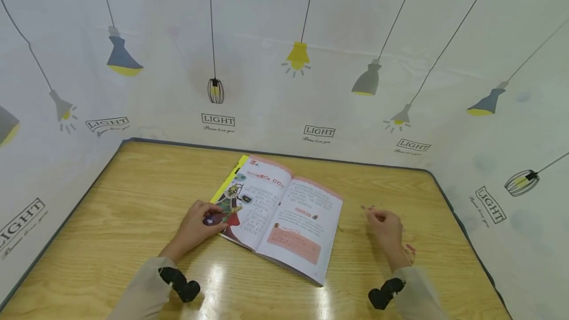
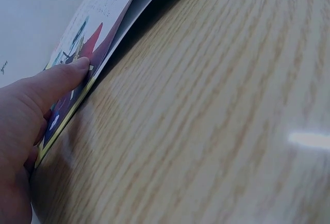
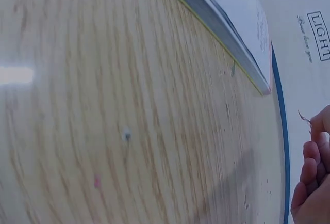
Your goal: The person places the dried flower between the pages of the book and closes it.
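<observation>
Left hand point(image 1: 195, 226) rests, thumb and finger apart, on an open book point(image 1: 277, 211) mid-way across the tabletop point(image 1: 146, 196); right hand point(image 1: 386, 228), beyond its right edge, pinches a reddish shred point(image 3: 304, 118); a loosened pinch could drop it.

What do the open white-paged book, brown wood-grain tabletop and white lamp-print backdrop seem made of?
Open white-paged book: paper, smooth-looking; thin, curving leaves.
Brown wood-grain tabletop: wood or laminate, glossy; grain lines, reflected light streaks.
White lamp-print backdrop: cloth or plastic sheet, can't tell which; matte-looking, faint creases.
</observation>
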The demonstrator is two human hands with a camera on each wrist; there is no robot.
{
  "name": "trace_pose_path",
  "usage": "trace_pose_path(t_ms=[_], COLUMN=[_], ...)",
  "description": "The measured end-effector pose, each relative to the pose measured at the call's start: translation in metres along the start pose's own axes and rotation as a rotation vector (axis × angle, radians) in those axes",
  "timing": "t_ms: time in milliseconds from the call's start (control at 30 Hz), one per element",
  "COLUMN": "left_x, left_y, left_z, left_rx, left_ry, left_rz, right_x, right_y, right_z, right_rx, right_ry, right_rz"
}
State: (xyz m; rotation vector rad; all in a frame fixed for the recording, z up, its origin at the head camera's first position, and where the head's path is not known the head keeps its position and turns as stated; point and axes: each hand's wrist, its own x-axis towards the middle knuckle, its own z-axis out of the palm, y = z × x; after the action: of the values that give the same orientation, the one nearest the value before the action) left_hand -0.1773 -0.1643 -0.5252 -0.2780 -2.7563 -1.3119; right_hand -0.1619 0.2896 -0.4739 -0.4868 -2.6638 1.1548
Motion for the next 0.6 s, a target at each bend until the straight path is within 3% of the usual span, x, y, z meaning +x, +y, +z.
trace_pose_path(t_ms=[600], left_x=[-0.001], left_y=[0.0], left_z=[0.0], left_rx=[-0.007], left_ry=[-0.009], left_rz=[0.004], right_x=[-0.018], right_y=[-0.034], right_z=[0.048], right_rx=[0.138], right_ry=[0.029], right_rz=[-0.065])
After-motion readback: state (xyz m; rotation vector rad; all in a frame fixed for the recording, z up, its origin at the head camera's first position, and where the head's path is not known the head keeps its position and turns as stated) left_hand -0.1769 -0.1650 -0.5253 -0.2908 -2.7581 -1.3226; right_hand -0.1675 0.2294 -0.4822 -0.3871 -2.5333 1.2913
